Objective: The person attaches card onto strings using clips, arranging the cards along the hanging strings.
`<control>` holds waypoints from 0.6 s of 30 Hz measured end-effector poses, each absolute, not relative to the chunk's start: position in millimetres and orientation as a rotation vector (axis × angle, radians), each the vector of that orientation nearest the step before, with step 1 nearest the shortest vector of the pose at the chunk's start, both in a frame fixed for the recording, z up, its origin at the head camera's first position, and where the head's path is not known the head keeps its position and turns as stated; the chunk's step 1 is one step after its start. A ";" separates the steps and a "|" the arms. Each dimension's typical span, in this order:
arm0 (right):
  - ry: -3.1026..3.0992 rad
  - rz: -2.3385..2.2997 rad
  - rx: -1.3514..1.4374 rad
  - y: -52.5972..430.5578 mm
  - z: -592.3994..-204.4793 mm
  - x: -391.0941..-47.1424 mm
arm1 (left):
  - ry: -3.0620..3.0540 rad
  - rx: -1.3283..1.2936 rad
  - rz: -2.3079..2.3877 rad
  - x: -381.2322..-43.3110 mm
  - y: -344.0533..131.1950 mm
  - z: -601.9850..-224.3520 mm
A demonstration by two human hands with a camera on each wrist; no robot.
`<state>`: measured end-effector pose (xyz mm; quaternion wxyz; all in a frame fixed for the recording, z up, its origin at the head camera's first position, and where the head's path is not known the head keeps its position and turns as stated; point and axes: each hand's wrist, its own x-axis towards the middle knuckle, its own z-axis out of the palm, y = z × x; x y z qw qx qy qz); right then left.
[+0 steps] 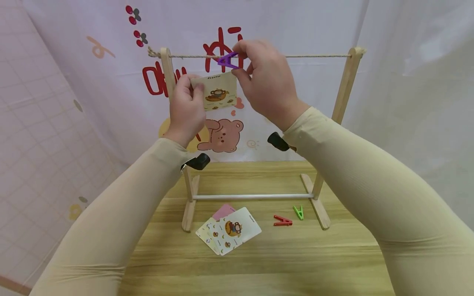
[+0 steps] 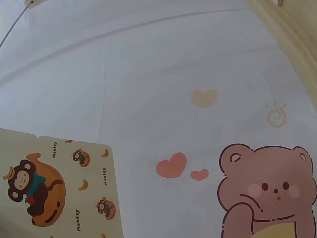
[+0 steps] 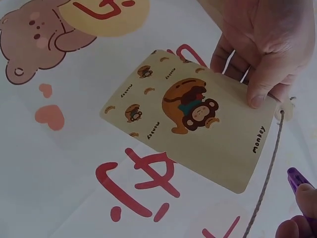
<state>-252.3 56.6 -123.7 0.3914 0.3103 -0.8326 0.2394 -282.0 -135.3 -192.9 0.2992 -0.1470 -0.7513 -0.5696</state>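
My left hand (image 1: 188, 107) pinches a cream monkey card (image 1: 218, 93) by its left side, just below the twine (image 1: 311, 56). In the right wrist view the left thumb lies flat on the face of that card (image 3: 198, 124). With thumb and fingers my right hand (image 1: 268, 78) pinches a purple clothespin (image 1: 226, 61) at its handle end. The clothespin is at the twine's height, above the card's top edge; whether it touches the twine cannot be told. Part of the monkey card (image 2: 59, 183) also shows in the left wrist view, where the hand itself is hidden.
Two wooden posts (image 1: 346, 88) hold the twine, with a white rod (image 1: 255, 197) low between them. On the wooden table (image 1: 259, 267) lie overlapping cards (image 1: 233, 230), a red clothespin (image 1: 282, 220) and a green clothespin (image 1: 298, 212). A printed cloth (image 1: 307, 24) hangs behind.
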 end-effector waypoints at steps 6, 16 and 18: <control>-2.164 0.499 0.744 50.6 -111.6 -254.0 | -1.972 -0.361 -1.522 -284.5 -134.2 -188.5; -2.261 0.412 0.655 42.2 -100.7 -258.9 | -1.962 -0.319 -1.504 -286.7 -129.2 -182.2; -2.268 0.399 0.654 40.9 -99.3 -259.9 | -1.966 -0.313 -1.498 -286.8 -128.5 -181.2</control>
